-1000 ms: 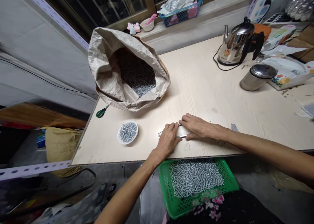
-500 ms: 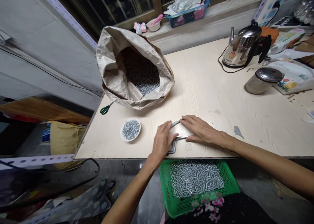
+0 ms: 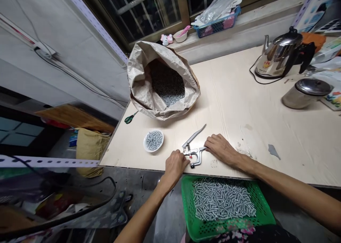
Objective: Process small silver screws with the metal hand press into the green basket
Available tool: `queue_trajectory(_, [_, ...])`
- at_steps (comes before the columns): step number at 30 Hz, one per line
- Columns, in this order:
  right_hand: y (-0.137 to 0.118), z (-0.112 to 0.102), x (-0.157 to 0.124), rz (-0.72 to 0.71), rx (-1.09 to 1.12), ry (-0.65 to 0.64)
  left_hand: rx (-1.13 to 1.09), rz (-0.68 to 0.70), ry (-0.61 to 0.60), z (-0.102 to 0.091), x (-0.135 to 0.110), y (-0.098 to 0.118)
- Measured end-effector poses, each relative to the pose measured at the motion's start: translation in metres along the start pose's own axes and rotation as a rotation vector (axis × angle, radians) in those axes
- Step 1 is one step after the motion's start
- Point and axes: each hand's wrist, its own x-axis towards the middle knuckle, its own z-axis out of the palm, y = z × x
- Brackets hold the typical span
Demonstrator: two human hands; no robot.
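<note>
A pair of silver snap fastener pliers (image 3: 196, 152) lies near the table's front edge, its upper handle sprung up and away from the lower one. My right hand (image 3: 220, 149) has its fingers closed around the end of the lower handle. At the head of the pliers, my left hand (image 3: 175, 165) is curled with thumb and fingertips against the metal. To the left stands a small white bowl (image 3: 153, 141) filled with short silver metal pieces. Below the table edge, a green basket (image 3: 188, 214) holds a mass of similar pieces.
A large open paper sack (image 3: 138, 90) with more metal pieces stands behind the bowl. Green-handled scissors (image 3: 129, 119) lie at the table's left edge. On the right are an electric kettle (image 3: 279, 54) and a lidded metal canister (image 3: 301, 93). A grey scrap (image 3: 273, 151) lies nearer.
The pliers' handles, pressed together under my right hand before, now stand apart. My right hand has dropped to the lower handle, and my left hand has curled at the head. The view has shifted.
</note>
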Motion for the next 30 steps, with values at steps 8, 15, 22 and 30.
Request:
queue_trajectory(8, [0.02, 0.0, -0.005, 0.081, 0.134, 0.008, -0.222, 0.274, 0.036, -0.033, -0.053, 0.018])
queue_trajectory(15, [0.018, 0.005, -0.006, 0.081, 0.103, 0.047, 0.045, -0.233, 0.425, -0.061, 0.013, -0.059])
queue_trajectory(22, [0.019, 0.009, -0.007, 0.08, 0.105, 0.074, 0.025, -0.376, 0.396, -0.054, 0.047, -0.089])
queue_trajectory(30, [0.019, 0.008, -0.006, 0.074, 0.092, 0.08, 0.129, -0.242, 0.397, -0.051, 0.047, -0.089])
